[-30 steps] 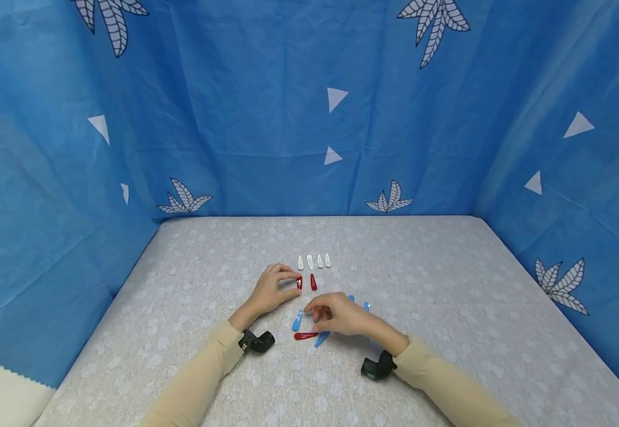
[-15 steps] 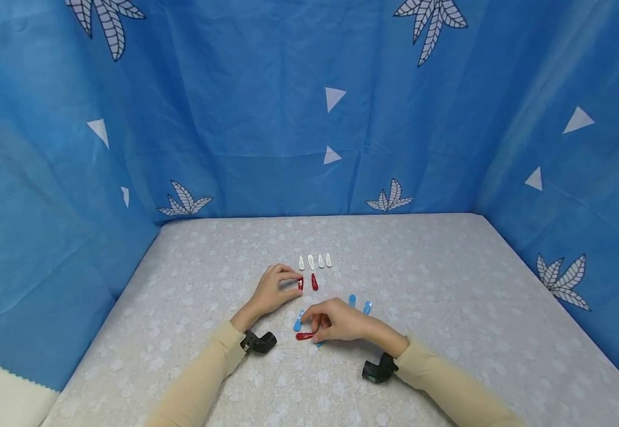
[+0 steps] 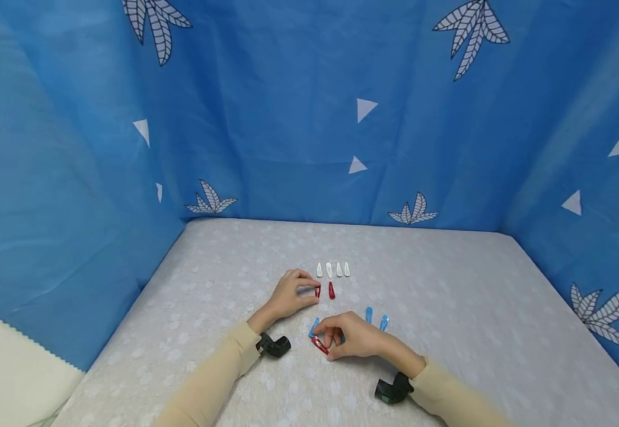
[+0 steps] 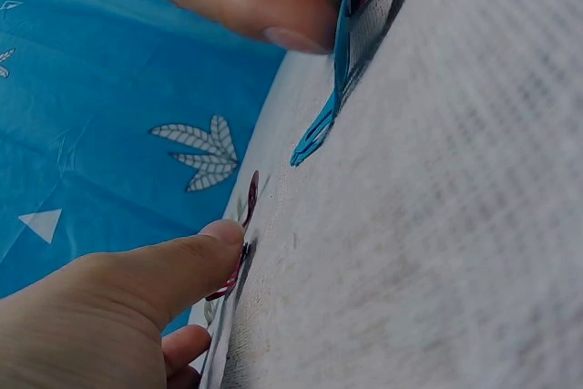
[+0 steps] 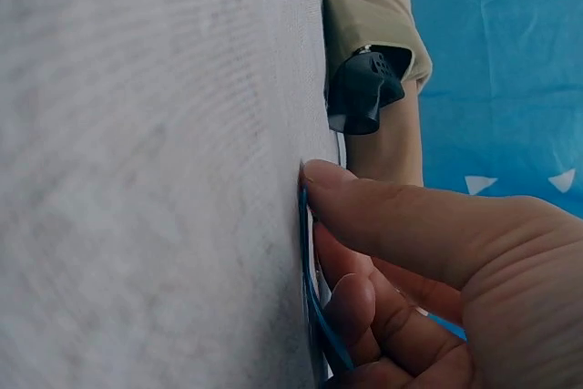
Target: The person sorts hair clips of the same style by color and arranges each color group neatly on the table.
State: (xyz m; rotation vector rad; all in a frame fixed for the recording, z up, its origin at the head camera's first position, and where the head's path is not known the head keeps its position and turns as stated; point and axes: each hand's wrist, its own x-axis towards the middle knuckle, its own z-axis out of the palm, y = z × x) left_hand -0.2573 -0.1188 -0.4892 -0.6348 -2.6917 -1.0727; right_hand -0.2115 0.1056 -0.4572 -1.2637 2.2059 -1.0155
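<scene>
Near the middle of the table, my left hand (image 3: 288, 296) pinches a red snap hair clip (image 3: 317, 292) between thumb and fingers. Beside it on the right lies another red hair clip (image 3: 331, 290). My right hand (image 3: 354, 335), nearer the front, holds a third red hair clip (image 3: 320, 345) slantwise between thumb and index finger. A blue hair clip (image 3: 314, 326) lies against that index finger; in the left wrist view this blue clip (image 4: 319, 129) rests on the cloth. Another blue clip (image 5: 307, 243) lies under the right hand, mostly hidden in the head view.
A row of several white hair clips (image 3: 329, 270) lies behind the red ones. Two blue clips (image 3: 376, 318) lie just beyond the right hand. A patterned cloth covers the table (image 3: 448, 296), and a blue curtain (image 3: 299, 118) encloses its back and sides.
The right hand has taken the near red clip between thumb and index finger and turned it from level to slanting. The left hand stays at its clip. The head view has shifted.
</scene>
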